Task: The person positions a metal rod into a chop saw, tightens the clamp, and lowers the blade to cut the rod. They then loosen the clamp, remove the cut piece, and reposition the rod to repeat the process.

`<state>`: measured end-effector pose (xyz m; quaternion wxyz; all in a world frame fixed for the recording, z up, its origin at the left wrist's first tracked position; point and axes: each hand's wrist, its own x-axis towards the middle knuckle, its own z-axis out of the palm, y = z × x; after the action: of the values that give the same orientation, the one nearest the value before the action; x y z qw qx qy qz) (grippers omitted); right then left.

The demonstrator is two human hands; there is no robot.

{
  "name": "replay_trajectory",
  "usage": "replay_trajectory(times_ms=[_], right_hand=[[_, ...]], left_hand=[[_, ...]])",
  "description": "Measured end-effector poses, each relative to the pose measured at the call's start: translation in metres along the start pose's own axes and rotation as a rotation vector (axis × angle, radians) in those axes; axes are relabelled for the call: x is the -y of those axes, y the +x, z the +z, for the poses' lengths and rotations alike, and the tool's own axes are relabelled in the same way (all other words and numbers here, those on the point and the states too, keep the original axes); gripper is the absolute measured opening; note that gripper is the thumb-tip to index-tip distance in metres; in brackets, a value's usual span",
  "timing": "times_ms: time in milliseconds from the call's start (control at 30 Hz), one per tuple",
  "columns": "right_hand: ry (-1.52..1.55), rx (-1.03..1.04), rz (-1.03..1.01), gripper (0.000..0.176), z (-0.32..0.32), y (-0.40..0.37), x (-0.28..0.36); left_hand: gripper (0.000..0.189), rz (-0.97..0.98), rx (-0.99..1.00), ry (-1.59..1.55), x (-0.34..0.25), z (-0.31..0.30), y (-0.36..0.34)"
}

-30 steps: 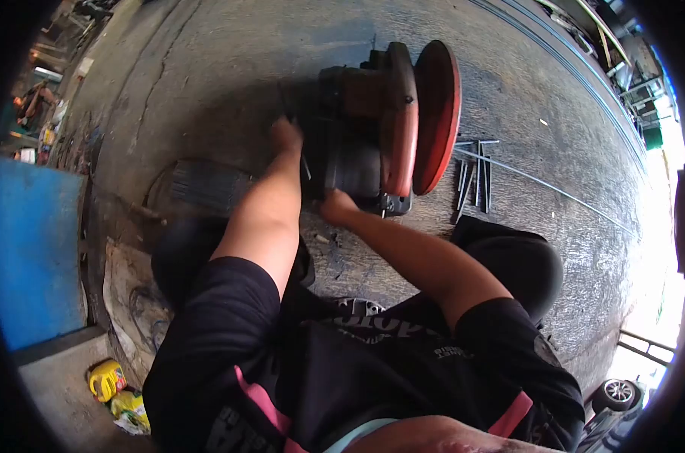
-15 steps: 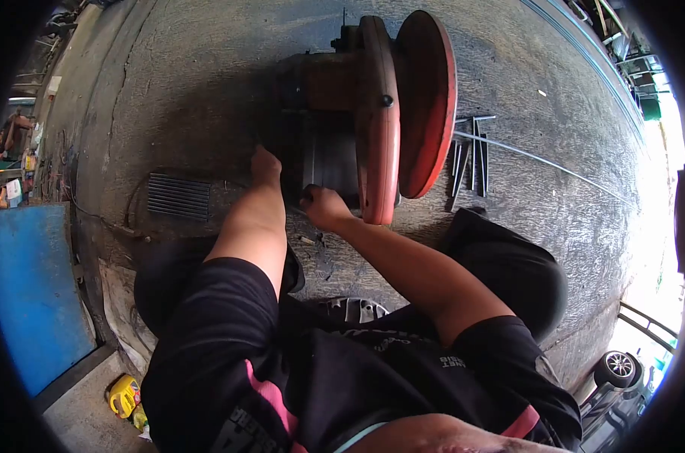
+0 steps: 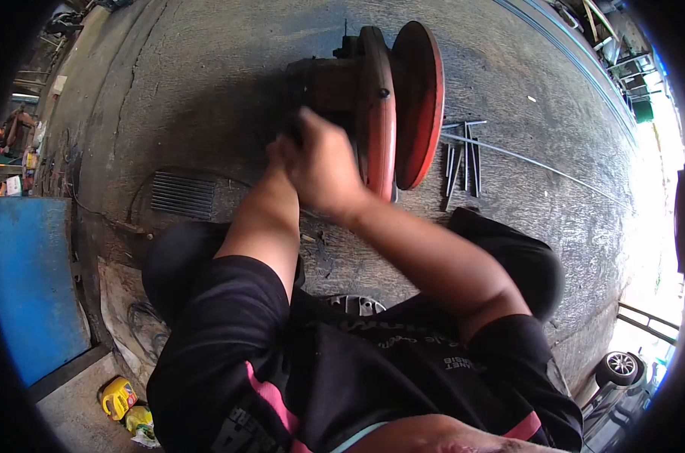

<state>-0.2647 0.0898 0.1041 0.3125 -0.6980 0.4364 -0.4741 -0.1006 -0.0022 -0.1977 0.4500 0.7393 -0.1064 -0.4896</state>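
Red saw point(image 3: 391, 106) set on concrete floor point(image 3: 199, 75). Right hand point(image 3: 323, 162) curled against saw's dark motor side; grip cannot be told. Left hand point(image 3: 277, 151) pressed beside it, mostly hidden, state unclear. Steel rods point(image 3: 463, 155) laid right of saw, grate point(image 3: 182, 195) left.

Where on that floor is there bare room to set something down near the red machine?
Bare concrete lies left of the red machine, beyond the drain grate, and again right of the metal rods. It is crowded in front of the machine, where the left hand and right hand meet, and beside its disc, where the rods lie.
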Motion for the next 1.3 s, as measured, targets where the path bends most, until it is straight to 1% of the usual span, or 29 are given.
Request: replay_trajectory(times_ms=[67, 100, 133, 167, 200, 233, 267, 300, 333, 367, 400, 433, 500, 533, 667, 733, 767, 800, 833, 867, 900, 967, 1000, 1033, 1100, 1133, 1167, 1233, 1300], right_hand=[[-0.035, -0.054, -0.084, 0.016, -0.035, 0.037, 0.008], [-0.231, -0.032, -0.146, 0.018, -0.056, 0.055, 0.002], [-0.298, -0.07, -0.13, 0.02, -0.076, 0.067, 0.004], [-0.411, -0.165, -0.185, 0.018, -0.093, 0.076, -0.004], [-0.547, -0.193, -0.237, 0.019, -0.113, 0.079, -0.011], [-0.607, -0.21, -0.263, 0.025, -0.132, 0.079, -0.025], [-0.722, -0.214, -0.23, 0.033, -0.146, 0.071, -0.039], [-0.833, -0.22, -0.195, 0.042, -0.153, 0.062, -0.05], [-0.835, -0.22, -0.191, 0.042, -0.151, 0.053, -0.055], [-0.79, -0.085, 0.024, 0.053, -0.149, 0.042, -0.061], [-0.733, 0.048, 0.241, 0.065, -0.146, 0.033, -0.068], [-0.729, 0.044, 0.253, 0.065, -0.142, 0.03, -0.08], [-0.563, -0.066, 0.203, 0.072, -0.133, 0.029, -0.099], [-0.576, -0.085, 0.22, 0.069, -0.132, 0.03, -0.093], [-0.607, -0.006, 0.232, 0.067, -0.139, 0.05, -0.081], [-0.681, -0.023, 0.223, 0.056, -0.142, 0.061, -0.079], [-0.679, -0.021, 0.225, 0.056, -0.145, 0.069, -0.08], [-0.661, 0.01, 0.163, 0.054, -0.149, 0.079, -0.081], [-0.642, 0.04, 0.101, 0.052, -0.151, 0.087, -0.062], [-0.618, 0.033, 0.289, 0.036, -0.153, 0.096, -0.043], [-0.615, 0.033, 0.288, 0.036, -0.156, 0.105, -0.06], [-1.342, 0.261, -0.525, 0.032, -0.164, 0.133, -0.111], [-1.32, 0.259, -0.559, 0.023, -0.167, 0.143, -0.101], [-1.315, 0.257, -0.56, 0.023, -0.168, 0.149, -0.085], [-0.789, 0.122, 0.014, 0.021, -0.169, 0.154, -0.063], [-0.846, 0.134, -0.114, 0.021, -0.171, 0.161, -0.073], [-0.84, 0.135, -0.113, 0.021, -0.171, 0.165, -0.076], [-0.761, 0.024, -0.092, 0.022, -0.173, 0.173, -0.08], [-0.796, 0.012, -0.051, 0.02, -0.173, 0.18, -0.086]], left_hand=[[0.024, 0.201, 0.084, -0.03, 0.016, 0.012, 0.016], [0.023, 0.334, 0.144, 0.024, 0.02, 0.017, 0.023], [0.022, 0.445, 0.2, 0.085, 0.02, 0.022, 0.027], [0.021, 0.541, 0.245, 0.148, 0.018, 0.026, 0.03], [0.019, 0.622, 0.277, 0.219, 0.009, 0.032, 0.029], [0.017, 0.662, 0.293, 0.249, 0.006, 0.04, 0.033], [0.016, 0.702, 0.309, 0.278, 0.004, 0.047, 0.039], [0.018, 0.551, 0.302, 0.293, 0.007, 0.054, 0.052], [0.019, 0.473, 0.299, 0.309, 0.006, 0.055, 0.051], [0.021, 0.395, 0.297, 0.325, 0.004, 0.057, 0.05], [0.025, 0.613, 0.288, 0.833, -0.011, 0.053, 0.031], [0.029, 0.823, 0.268, 1.341, -0.021, 0.053, 0.014], [0.028, 0.834, 0.274, 1.311, -0.027, 0.054, -0.008], [0.027, 0.846, 0.274, 1.273, -0.028, 0.054, -0.018], [0.024, 0.887, 0.261, 1.157, -0.029, 0.062, -0.029], [0.017, -0.154, 0.179, -0.366, -0.019, 0.074, -0.012], [0.017, -0.155, 0.176, -0.364, -0.014, 0.074, -0.011], [0.013, -0.119, 0.19, -0.368, -0.013, 0.072, -0.014], [0.012, -0.082, 0.203, -0.372, -0.012, 0.07, -0.018], [0.012, -0.08, 0.2, -0.372, -0.014, 0.069, -0.023], [0.01, -0.095, 0.168, -0.376, -0.019, 0.07, -0.03], [0.009, -0.107, 0.134, -0.38, -0.022, 0.072, -0.033], [0.009, -0.112, 0.144, -0.394, -0.02, 0.074, -0.03], [0.009, -0.116, 0.151, -0.407, -0.021, 0.074, -0.03], [0.009, -0.114, 0.134, -0.402, -0.023, 0.076, -0.033], [0.008, -0.113, 0.12, -0.399, -0.025, 0.076, -0.035], [0.008, -0.113, 0.115, -0.396, -0.025, 0.075, -0.036], [0.009, -0.108, 0.127, -0.398, -0.026, 0.075, -0.035], [0.01, -0.123, 0.103, -0.393, -0.028, 0.075, -0.033]])
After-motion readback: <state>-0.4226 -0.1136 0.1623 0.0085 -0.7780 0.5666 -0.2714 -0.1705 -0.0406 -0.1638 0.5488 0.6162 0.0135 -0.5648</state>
